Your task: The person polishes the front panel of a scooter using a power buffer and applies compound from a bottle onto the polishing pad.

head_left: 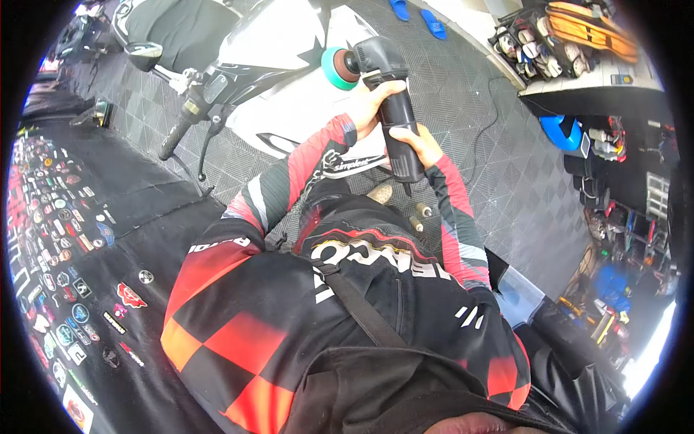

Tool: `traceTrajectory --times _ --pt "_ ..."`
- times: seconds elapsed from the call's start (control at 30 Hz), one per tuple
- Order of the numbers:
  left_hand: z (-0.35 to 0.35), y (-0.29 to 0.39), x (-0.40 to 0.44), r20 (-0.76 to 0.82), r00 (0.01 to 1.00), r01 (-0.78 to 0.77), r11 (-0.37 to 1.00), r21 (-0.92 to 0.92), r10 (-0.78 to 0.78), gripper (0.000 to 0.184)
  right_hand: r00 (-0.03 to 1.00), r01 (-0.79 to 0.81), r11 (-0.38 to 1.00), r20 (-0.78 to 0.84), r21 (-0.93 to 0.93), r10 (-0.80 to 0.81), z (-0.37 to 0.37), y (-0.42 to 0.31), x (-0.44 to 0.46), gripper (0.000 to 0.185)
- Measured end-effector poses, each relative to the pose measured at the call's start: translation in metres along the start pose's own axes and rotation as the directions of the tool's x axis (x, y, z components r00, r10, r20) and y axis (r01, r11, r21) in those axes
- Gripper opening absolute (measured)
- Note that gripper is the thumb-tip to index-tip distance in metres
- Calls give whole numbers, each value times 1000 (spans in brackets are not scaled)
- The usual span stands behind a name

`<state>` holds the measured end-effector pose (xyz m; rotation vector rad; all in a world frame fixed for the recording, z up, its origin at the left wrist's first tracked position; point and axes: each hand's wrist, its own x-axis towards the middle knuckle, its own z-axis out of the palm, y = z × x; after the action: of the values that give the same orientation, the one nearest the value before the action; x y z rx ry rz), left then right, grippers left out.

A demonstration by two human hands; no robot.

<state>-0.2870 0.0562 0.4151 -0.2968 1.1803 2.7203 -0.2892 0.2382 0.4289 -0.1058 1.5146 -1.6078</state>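
A black polisher (pixel 399 108) with a green foam pad (pixel 336 70) on a dark reddish backing extends in front of my body. My left hand (pixel 367 108) is wrapped around it just behind the head, thumb across the top. Farther back on the body, my right hand (pixel 422 147) grips from the right side. The pad faces the white panel (pixel 289 94) of a scooter; whether it touches the panel, I cannot tell. Part of the lower panel is hidden behind my left forearm.
The scooter's handlebar grip (pixel 173 137), brake lever (pixel 210 148) and mirror (pixel 144 54) jut out at the left. A cable (pixel 486 137) runs over the tiled floor (pixel 517 184). Blue slippers (pixel 434 25) lie at the top. A sticker-covered black surface (pixel 108 239) is at the left.
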Motion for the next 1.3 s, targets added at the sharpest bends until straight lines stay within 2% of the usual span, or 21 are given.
traceTrajectory --times 0.1,0.2,0.23,0.3,0.33,0.43,0.63,0.7,0.77,0.87,0.97,1.03,1.1,1.17,1.23,1.27,1.3 --pt "8 -9 -7 1 1000 -19 999 -41 19 49 993 -105 994 50 1 105 -8 -6 -16 53" --pt "19 -8 -17 -49 991 124 991 -56 -127 55 979 -200 979 42 30 199 -17 1 -30 56" --pt "19 -7 -15 -45 991 119 991 -68 -122 55 978 -205 979 36 18 204 -15 -3 -28 56" --pt "20 -3 -5 -87 994 70 997 -40 -74 55 980 -198 972 9 127 199 -11 -8 -23 56" --pt "13 -5 6 -62 998 10 1000 -14 -10 54 975 -215 966 -26 146 221 -15 -3 -14 55" --pt "21 21 2 -121 993 -5 999 53 11 53 977 -213 958 31 191 211 -16 -5 1 54" --pt "21 -3 -6 -112 994 -18 997 -77 10 65 975 -223 965 14 136 224 -8 -10 -27 55" --pt "14 -9 -8 -35 995 84 989 -119 -89 59 977 -212 970 -9 120 215 -5 -10 -29 52" --pt "12 2 -13 -13 998 58 987 -148 -60 54 985 -172 985 -12 -2 172 -6 -9 -24 49" --pt "2 7 -10 62 995 90 986 -139 -82 46 994 -112 991 -26 -75 111 -5 -13 -16 45" --pt "-6 -13 -15 83 996 -10 998 -69 15 42 994 -88 985 44 -146 95 -14 -8 -14 44" --pt "-10 -33 -26 77 997 4 1000 -22 -2 41 992 -72 984 92 -164 88 -23 6 -19 44" --pt "-7 -41 -40 43 998 41 999 -23 -40 39 988 -68 961 116 -267 102 -41 24 -19 54" --pt "-1 -39 -39 22 999 28 1000 8 -28 40 986 -62 981 142 -186 89 -47 32 -14 60" --pt "4 -33 -24 2 997 -83 995 55 83 39 990 -2 980 135 -199 29 -62 43 1 59" --pt "1 -33 -10 -17 993 -115 991 63 116 42 988 98 954 146 -283 -58 -54 31 7 47" --pt "1 -36 1 -71 997 -37 999 -27 35 44 992 32 984 129 -173 -10 -48 19 6 43"
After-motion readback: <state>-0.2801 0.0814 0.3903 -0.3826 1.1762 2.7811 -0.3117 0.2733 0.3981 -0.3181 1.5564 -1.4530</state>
